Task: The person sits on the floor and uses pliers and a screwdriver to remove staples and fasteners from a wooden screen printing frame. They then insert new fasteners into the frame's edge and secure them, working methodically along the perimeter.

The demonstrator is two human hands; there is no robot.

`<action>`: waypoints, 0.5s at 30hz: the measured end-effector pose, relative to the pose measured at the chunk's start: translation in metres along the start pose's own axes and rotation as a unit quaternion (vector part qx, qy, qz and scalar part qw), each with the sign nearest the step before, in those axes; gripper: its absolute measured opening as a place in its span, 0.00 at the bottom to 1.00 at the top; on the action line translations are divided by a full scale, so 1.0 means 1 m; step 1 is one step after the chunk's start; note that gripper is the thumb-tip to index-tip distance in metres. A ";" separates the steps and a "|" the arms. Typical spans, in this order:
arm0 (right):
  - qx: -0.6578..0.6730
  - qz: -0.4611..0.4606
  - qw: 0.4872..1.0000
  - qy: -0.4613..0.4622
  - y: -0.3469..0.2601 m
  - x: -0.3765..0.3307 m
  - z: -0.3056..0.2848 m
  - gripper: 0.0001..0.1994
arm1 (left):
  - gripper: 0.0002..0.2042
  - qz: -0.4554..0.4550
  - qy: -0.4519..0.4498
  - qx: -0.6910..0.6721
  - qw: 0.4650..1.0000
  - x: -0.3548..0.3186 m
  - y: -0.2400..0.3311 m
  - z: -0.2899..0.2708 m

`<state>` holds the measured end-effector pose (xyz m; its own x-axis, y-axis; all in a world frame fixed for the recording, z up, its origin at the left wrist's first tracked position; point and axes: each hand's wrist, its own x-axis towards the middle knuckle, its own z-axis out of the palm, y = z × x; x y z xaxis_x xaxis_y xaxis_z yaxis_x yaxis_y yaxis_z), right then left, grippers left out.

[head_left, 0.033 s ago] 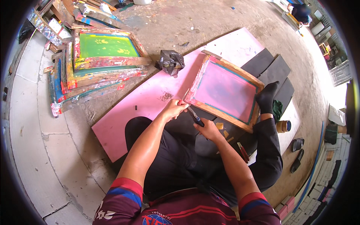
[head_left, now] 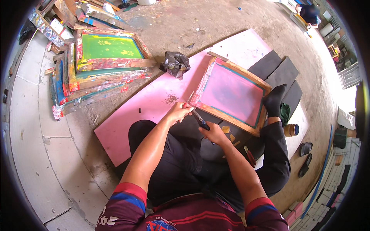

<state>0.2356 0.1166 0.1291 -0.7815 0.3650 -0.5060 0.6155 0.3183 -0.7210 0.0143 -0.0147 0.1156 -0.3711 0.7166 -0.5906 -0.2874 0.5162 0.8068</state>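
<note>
A wooden screen-printing frame with pink-looking mesh and a teal border lies tilted before me. At its near left corner, the fingers of my left hand are closed in a pinch on a thin pale stick. My right hand is wrapped round a slim black-and-grey tool, shaped like a utility knife. Its front end points toward my left fingers; whether it touches the stick I cannot tell. My foot in a black sock rests against the frame's right side.
Paint-stained frames are stacked at the left. On the pink board lie a crumpled black bag, dark scraps and black sheets. A red-handled tool, a tape roll and sandals are at the right. A person is far off.
</note>
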 end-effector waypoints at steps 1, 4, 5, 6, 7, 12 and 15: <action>0.021 0.006 1.000 -0.018 -0.003 0.002 -0.003 0.21 | 0.11 0.008 0.009 -0.002 1.000 0.003 -0.001 0.000; 0.107 -0.010 0.993 -0.059 0.015 0.015 -0.005 0.20 | 0.14 0.037 0.044 0.008 0.998 0.018 -0.008 0.000; 0.140 -0.021 0.987 -0.072 0.020 0.016 -0.006 0.20 | 0.14 0.047 0.065 0.023 0.997 0.023 -0.011 -0.002; 0.148 0.006 0.986 -0.077 0.026 0.017 -0.010 0.20 | 0.14 0.057 0.086 0.038 0.994 0.029 -0.014 -0.004; 0.156 0.031 0.984 -0.085 0.025 0.018 -0.015 0.20 | 0.15 0.064 0.145 0.083 0.984 0.036 -0.023 -0.013; 0.220 0.122 0.958 -0.134 0.024 0.018 -0.054 0.25 | 0.18 0.048 0.326 0.164 0.930 0.046 -0.027 -0.036; 0.229 0.125 0.953 -0.154 0.024 0.023 -0.065 0.23 | 0.18 0.005 0.319 0.118 0.940 0.050 -0.031 -0.045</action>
<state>0.2388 0.1891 0.1310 -0.6529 0.0825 -0.7529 0.7323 -0.1849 -0.6553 -0.0353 -0.0157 0.0601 -0.8487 0.3328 -0.4110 -0.1058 0.6545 0.7486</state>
